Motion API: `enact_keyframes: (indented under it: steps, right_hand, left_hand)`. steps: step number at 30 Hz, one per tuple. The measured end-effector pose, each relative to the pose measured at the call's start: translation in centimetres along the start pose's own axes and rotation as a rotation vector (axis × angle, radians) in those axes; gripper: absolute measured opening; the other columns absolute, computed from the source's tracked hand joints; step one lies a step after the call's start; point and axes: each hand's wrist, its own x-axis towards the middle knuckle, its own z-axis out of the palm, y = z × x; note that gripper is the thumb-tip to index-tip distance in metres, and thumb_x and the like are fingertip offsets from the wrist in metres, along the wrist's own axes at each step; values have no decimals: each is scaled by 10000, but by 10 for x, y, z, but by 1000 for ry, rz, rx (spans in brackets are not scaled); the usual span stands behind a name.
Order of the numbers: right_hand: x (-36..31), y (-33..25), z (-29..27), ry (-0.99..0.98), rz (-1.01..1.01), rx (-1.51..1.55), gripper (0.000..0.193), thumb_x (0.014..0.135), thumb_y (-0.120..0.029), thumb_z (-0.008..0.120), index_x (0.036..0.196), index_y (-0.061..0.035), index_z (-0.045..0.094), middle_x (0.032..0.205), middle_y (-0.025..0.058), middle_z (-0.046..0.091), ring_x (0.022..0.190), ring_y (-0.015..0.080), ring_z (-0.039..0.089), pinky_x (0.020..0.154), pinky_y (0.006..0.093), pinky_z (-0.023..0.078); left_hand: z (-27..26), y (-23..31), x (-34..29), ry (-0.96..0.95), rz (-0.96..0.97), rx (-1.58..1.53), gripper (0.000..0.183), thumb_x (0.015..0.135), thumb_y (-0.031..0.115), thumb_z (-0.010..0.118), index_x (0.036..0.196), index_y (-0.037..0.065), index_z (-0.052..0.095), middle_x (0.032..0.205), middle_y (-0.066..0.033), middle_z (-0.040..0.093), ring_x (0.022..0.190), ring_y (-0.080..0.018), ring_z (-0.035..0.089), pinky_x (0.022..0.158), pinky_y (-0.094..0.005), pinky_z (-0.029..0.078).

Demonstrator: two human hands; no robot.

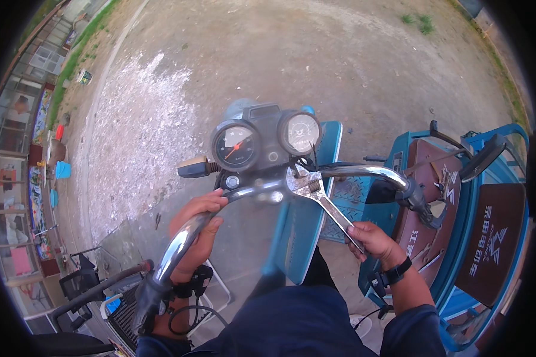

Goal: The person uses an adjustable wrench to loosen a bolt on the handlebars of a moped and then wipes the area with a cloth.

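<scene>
My right hand (pixel 375 241) is closed round the handle end of a silver adjustable wrench (pixel 335 215). The wrench's head lies at the clamp in the middle of chrome handlebars (pixel 183 241), below two round gauges (pixel 235 146). Whether its jaws grip a nut there, I cannot tell. Under and around the bar's left part, my left hand (pixel 196 217) has its fingers curled, the bar covering part of the palm. An orange-tipped turn signal (pixel 194 168) sticks out left of the gauges. Below the bar's middle is a blue front panel (pixel 308 238).
To the right stands a blue three-wheeled vehicle with brown seat backs (pixel 488 238) and its own handlebar. A dark chair (pixel 125 315) and another handlebar lie at lower left. Pale rubble (pixel 140 131) covers ground ahead; a blue basin (pixel 62 169) sits by the building at left.
</scene>
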Motion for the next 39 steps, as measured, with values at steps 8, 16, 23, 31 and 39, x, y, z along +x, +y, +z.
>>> enact_keyframes:
  steps: [8, 16, 23, 31, 39]
  right_hand:
    - [-6, 20, 43, 23, -15, 168, 393, 1018, -404, 509, 891, -36, 562, 583, 55, 537, 398, 146, 496, 371, 272, 408]
    - [-6, 37, 102, 92, -50, 371, 375, 1036, -381, 461, 903, -39, 534, 579, 83, 522, 382, 180, 490, 358, 295, 416]
    - [-2, 44, 145, 198, -60, 446, 383, 1042, -396, 440, 924, -43, 527, 580, 91, 508, 398, 198, 480, 381, 304, 417]
    - [1, 34, 181, 203, -83, 580, 384, 1046, -425, 413, 941, -69, 509, 606, 78, 512, 412, 186, 487, 396, 296, 410]
    - [-43, 55, 116, 103, -142, 383, 406, 1034, -430, 454, 952, -39, 525, 611, 60, 521, 415, 179, 527, 403, 288, 439]
  left_hand:
    - [1, -1, -2, -7, -9, -3, 205, 892, -49, 616, 1085, 11, 583, 1116, -162, 666, 1190, -322, 596, 1040, -436, 440]
    - [1, 0, -1, 17, -28, 9, 201, 876, -54, 627, 1068, 1, 604, 1082, -152, 686, 1168, -302, 620, 1003, -391, 465]
    - [1, -1, -1, 12, -5, 21, 188, 880, -46, 629, 1061, 1, 601, 1085, -148, 686, 1164, -297, 624, 992, -386, 473]
    - [-4, -6, -3, -22, -38, -27, 184, 938, -22, 577, 1117, 19, 579, 1143, -135, 660, 1216, -279, 578, 1067, -412, 422]
    - [-4, 0, -4, -53, -37, 31, 178, 926, -16, 599, 1100, 22, 597, 1146, -132, 662, 1221, -276, 578, 1063, -405, 429]
